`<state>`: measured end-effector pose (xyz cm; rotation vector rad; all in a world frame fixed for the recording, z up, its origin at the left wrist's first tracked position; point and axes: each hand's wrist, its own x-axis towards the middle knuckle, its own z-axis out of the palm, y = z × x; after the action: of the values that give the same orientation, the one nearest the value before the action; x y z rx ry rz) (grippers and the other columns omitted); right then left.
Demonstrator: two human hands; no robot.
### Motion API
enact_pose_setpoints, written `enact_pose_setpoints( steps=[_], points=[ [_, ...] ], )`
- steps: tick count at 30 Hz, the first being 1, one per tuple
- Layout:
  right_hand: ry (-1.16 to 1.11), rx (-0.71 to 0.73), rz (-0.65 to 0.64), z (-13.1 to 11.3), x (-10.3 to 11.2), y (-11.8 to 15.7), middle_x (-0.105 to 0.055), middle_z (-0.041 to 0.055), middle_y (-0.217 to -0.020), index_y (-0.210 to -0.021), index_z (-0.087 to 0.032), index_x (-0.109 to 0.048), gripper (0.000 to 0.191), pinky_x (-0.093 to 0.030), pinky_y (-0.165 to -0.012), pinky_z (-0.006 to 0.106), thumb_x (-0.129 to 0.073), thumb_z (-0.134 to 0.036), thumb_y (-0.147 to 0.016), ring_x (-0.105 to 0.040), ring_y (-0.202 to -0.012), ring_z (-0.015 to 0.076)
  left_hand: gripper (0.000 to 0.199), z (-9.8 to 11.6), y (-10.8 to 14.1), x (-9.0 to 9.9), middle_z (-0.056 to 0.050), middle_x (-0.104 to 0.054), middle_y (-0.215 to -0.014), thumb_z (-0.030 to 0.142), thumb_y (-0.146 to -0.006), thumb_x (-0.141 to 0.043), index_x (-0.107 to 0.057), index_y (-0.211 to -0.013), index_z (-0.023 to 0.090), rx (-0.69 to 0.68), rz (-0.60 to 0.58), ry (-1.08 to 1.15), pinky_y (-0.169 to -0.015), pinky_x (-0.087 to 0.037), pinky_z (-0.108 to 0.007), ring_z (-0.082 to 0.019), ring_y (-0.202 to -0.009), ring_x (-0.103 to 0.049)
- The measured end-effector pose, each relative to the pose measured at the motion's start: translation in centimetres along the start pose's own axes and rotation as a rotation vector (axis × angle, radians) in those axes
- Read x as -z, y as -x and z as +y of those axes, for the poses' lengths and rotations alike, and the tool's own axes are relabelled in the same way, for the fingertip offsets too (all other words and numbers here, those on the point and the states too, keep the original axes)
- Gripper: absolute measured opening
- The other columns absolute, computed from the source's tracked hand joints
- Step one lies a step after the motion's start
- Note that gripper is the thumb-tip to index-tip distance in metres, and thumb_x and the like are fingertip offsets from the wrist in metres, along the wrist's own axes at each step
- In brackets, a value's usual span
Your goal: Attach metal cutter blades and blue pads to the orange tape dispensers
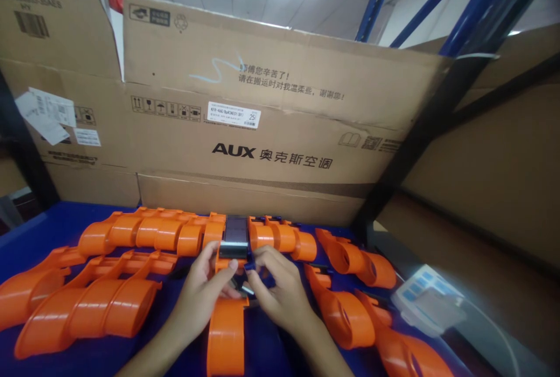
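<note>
Near the middle of the blue surface, my left hand (209, 280) is closed on the upper end of an orange part (226, 330), whose wide curved band hangs toward the front. My right hand (276, 285) pinches a small dark blue piece (249, 266) against the right side of that end. Between the hands, small dark and silvery bits show at the orange part, too small to make out. Just beyond the fingertips stands a black block with a pale toothed edge (234, 244).
Rows of curved orange parts (126, 232) lie left and right of my hands. A clear plastic box (426, 301) with a white device and cable is at the right. Behind rises a cardboard wall (280, 132), with a dark rack post (394, 173) at its right.
</note>
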<state>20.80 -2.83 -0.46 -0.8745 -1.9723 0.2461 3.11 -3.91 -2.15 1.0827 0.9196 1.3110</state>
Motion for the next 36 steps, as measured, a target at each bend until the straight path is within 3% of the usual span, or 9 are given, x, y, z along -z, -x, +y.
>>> enact_pose_setpoints(
  steps=[12,24,31,36],
  points=[
    [0.018,0.013,0.001,0.41,-0.25,0.09,-0.063,0.0050,-0.089,-0.078,-0.023,-0.052,0.017,-0.049,-0.072,0.029,-0.058,-0.018,-0.093,-0.062,-0.085,0.0198,0.042,0.55,0.10,-0.37,-0.002,-0.071,-0.092,0.047,-0.086,-0.073,-0.056,-0.117,0.024,-0.069,-0.017,-0.029,-0.065,-0.063,-0.030,-0.017,-0.061,-0.072],
    [0.027,0.029,-0.047,0.39,-0.28,0.18,-0.059,0.0056,-0.093,-0.081,-0.023,-0.048,0.017,-0.047,-0.075,0.031,-0.056,-0.016,-0.095,-0.059,-0.089,0.0206,0.039,0.32,0.49,-0.32,-0.001,-0.070,-0.095,0.046,-0.087,-0.072,-0.056,-0.116,0.024,-0.045,-0.032,-0.001,-0.063,-0.063,-0.030,-0.016,-0.060,-0.073],
    [-0.123,0.008,0.013,-0.38,0.45,-0.05,-0.057,0.0047,-0.092,-0.084,-0.023,-0.050,0.015,-0.047,-0.077,0.032,-0.061,-0.022,-0.093,-0.058,-0.087,0.0207,0.041,0.14,-0.13,-0.19,-0.003,-0.074,-0.086,0.043,-0.085,-0.075,-0.057,-0.115,0.021,-0.005,-0.061,0.095,-0.057,-0.058,-0.027,-0.017,-0.055,-0.071],
    [-0.405,-0.231,0.111,-0.10,0.45,-0.13,-0.061,0.0043,-0.095,-0.103,-0.024,-0.057,0.010,-0.048,-0.081,0.033,-0.056,-0.034,-0.099,-0.059,-0.089,0.0205,0.054,0.54,0.12,-0.39,-0.004,-0.076,-0.074,0.043,-0.085,-0.075,-0.055,-0.129,0.019,0.122,-0.110,0.211,-0.064,-0.057,-0.031,-0.023,-0.061,-0.074]
  ],
)
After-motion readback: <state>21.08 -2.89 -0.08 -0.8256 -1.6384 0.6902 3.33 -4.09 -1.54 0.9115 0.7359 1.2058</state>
